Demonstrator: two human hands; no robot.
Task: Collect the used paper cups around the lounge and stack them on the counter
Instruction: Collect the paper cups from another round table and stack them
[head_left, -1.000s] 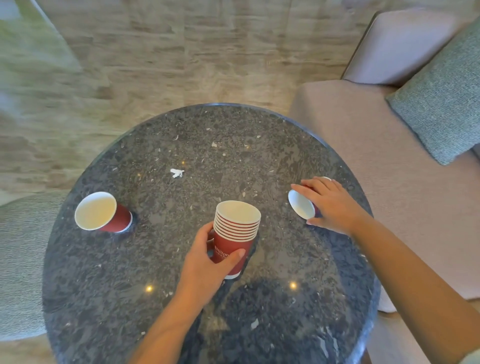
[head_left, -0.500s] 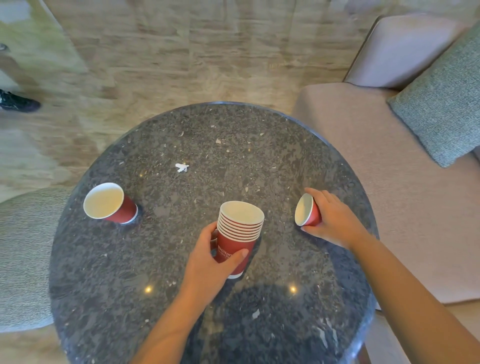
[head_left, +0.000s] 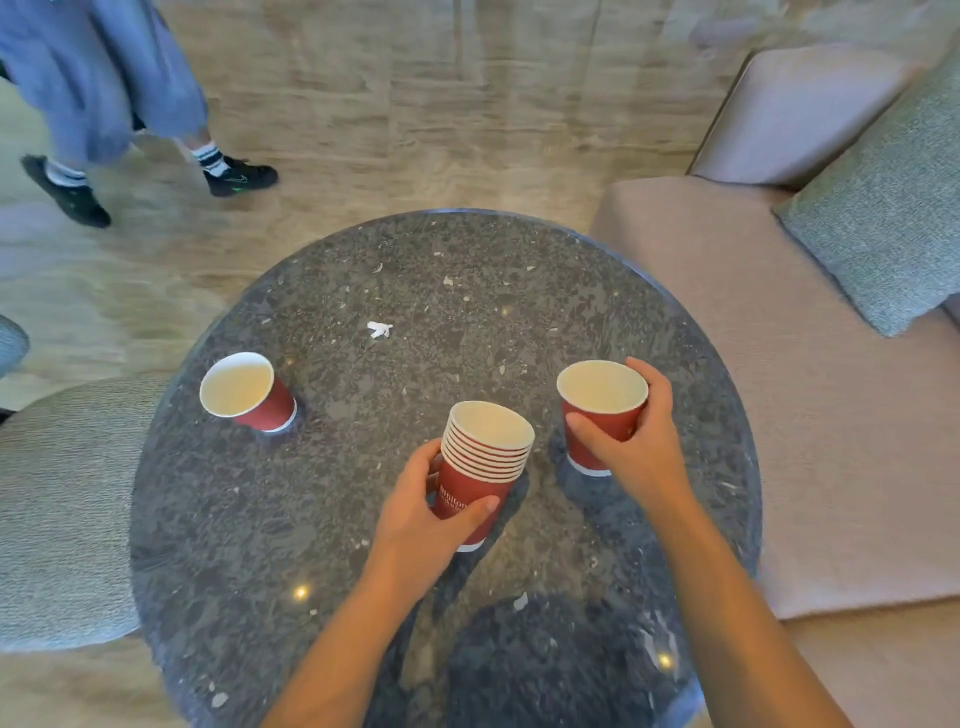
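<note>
Lighting is bright and even. Two small glints show on the polished table (head_left: 467, 291) near its front. Soft shadows lie beside the stack (head_left: 485, 467) and the held cup (head_left: 602, 415); a broad dark shadow covers the table's near edge. The legs (head_left: 104, 78) at upper left are motion-blurred. Edges bow from wide-angle distortion.

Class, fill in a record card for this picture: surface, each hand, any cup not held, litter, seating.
Surface: round dark stone table
Left hand: grips the stack of nested red cups by its side
Right hand: grips a single red cup, mouth up, beside the stack
Unheld cup: lone red cup at the table's left, touched by neither hand
Litter: white paper scrap near the middle
Seating: sofa with grey cushion on the right; pouf on the left
</note>
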